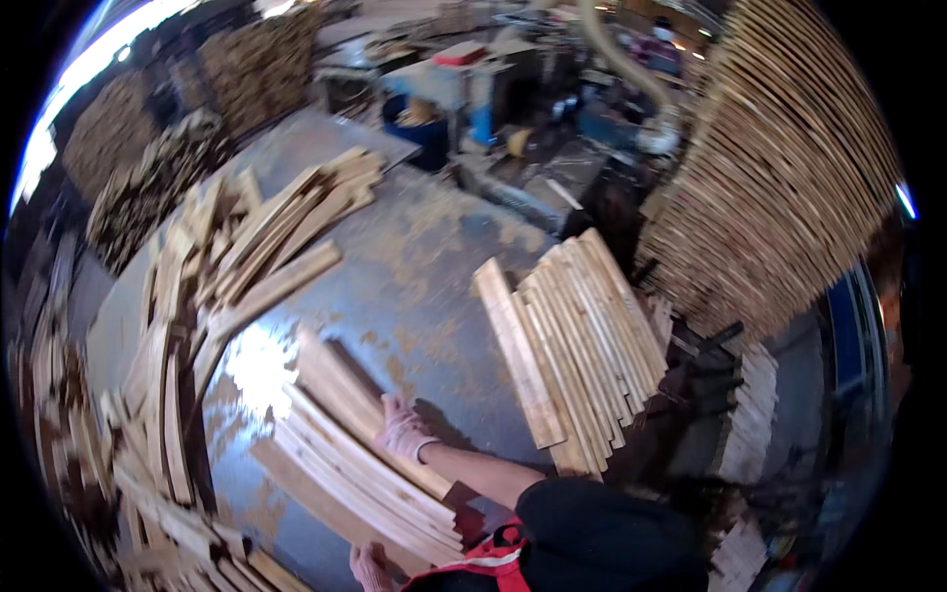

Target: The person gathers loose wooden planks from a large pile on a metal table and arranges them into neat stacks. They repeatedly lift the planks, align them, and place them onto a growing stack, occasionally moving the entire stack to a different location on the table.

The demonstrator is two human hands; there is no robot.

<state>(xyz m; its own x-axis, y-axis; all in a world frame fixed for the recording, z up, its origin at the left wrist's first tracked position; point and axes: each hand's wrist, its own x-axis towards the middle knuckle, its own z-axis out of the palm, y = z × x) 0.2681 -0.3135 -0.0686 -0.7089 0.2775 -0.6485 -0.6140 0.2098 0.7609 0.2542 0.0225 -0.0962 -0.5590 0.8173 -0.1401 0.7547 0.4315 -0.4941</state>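
A row of pale wooden strips [370, 474] lies side by side on the metal table in front of me. Along its right side runs a wider wooden board [340, 385], raised a little and casting a shadow. My right hand [405, 431], in a light glove, is closed over that board's right edge. At the near left end of the row, my left hand [370, 568] grips the edge of a browner board [306, 490]. Only part of the left hand shows at the lower rim.
A second row of strips [572, 345] lies on the table's right side. Loose boards [276, 232] are heaped on the left. The metal table [395, 296] carries patches of sawdust. A tall wood stack [779, 168] stands at right, and a blue machine [434, 84] beyond the table.
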